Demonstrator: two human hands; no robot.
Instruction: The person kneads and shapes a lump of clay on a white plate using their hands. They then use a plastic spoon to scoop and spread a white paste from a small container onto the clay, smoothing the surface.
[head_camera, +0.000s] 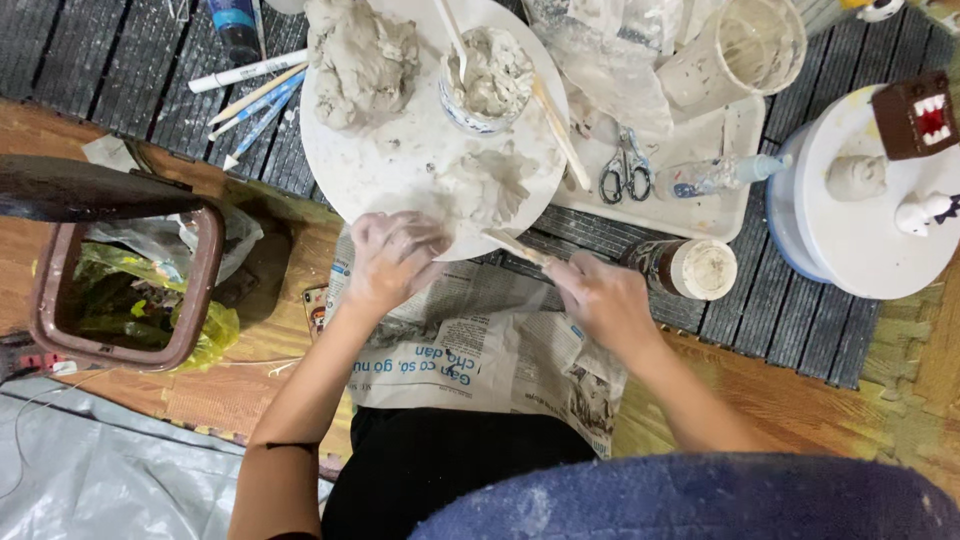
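Seen from above, a person works grey clay (487, 187) on a round white board (400, 150) set on a dark slatted mat (130, 60). The small lump under attention sits at the board's near edge, pale, wet-looking and ragged, its surface pinched into rough ridges. The left hand (392, 258), smeared with clay, rests at the board's rim just beside the lump, fingers curled loosely together; whether it grips anything cannot be told through the blur. The right hand (603, 300) is closed around a flat wooden stick (515, 246), whose tip points toward the lump.

Farther back on the board lie a larger, craggy mass of clay (362, 62) and a small cup (485, 85) packed with more of it, a thin stick standing in it. Crumpled newspaper (480, 345) covers the person's lap. Scissors (626, 170) lie on a pale tray (720, 205) to the right, near a clay-crusted jar (695, 268). A brown bin (125, 285) lined with yellow-green plastic stands to the left, on a wooden floor (270, 330).
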